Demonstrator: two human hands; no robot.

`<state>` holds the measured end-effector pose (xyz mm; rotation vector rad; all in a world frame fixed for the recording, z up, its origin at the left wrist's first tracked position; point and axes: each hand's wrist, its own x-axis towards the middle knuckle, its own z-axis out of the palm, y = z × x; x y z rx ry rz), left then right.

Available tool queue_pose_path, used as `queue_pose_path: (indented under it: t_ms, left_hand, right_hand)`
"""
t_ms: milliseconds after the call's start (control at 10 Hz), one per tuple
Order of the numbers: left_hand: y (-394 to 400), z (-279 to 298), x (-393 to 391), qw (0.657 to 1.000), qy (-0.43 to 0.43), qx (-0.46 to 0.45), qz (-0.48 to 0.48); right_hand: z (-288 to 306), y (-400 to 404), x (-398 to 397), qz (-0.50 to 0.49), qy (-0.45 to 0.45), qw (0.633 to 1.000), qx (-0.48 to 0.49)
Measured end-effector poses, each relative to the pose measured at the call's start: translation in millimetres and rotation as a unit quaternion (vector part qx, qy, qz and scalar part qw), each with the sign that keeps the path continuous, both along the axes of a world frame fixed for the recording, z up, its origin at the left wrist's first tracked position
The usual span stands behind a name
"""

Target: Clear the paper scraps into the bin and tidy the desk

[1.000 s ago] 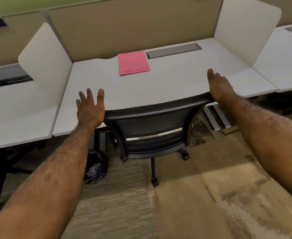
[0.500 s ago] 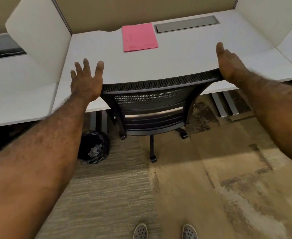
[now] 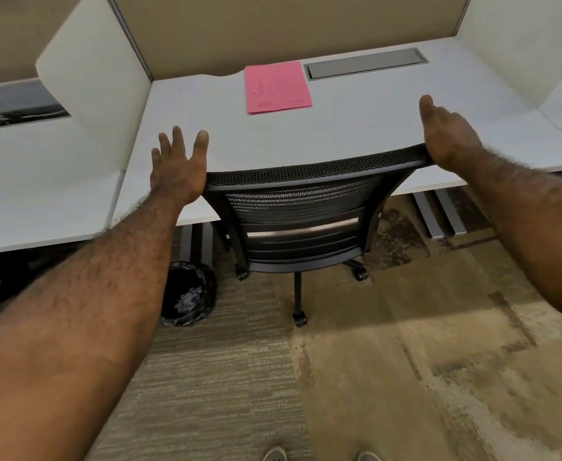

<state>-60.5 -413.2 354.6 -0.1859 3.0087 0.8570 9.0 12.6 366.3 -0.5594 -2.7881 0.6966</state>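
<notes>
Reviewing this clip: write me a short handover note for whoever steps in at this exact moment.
Left hand: open, fingers spread, at the left end of the chair back's top edge, holding nothing.
Right hand: open, resting on the right end of that edge.
Desk: only a pink folder lies on it, near the back; no loose scraps visible.
Bin: on the floor under the desk's left side, black liner, paper scraps inside.
Done: scraps appear to be binned.
Left: probably push the chair in under the desk, then straighten the folder if needed.
</notes>
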Motion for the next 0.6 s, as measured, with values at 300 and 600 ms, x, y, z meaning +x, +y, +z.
queue_pose_path:
  t_ms: [300,600]
  left_hand:
    - [7,16,14,0.974,0.019,-0.224,-0.011]
    - [5,50,51,0.969,0.052,-0.23,-0.07]
  right_hand:
    - [12,-9,14,-0.026,-0.049,0.988,0.144]
    - [43,-48,39,0.134,-0.088,0.969,0.191]
